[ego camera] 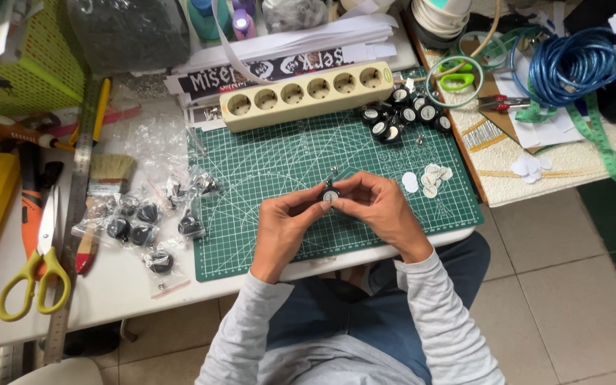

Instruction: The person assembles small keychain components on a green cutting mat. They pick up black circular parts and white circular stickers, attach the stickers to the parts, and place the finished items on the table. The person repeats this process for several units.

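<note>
Basically both hands, left hand (283,228) and right hand (383,210), pinch one small black round caster-like part (329,194) in their fingers above the green cutting mat (265,171), steadying it for close fitting.

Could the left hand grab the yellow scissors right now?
Probably not right away. The left hand is pinching the small black round piece together with the right hand over the green cutting mat. The yellow scissors lie far off to the left, with nothing blocking them.
</note>
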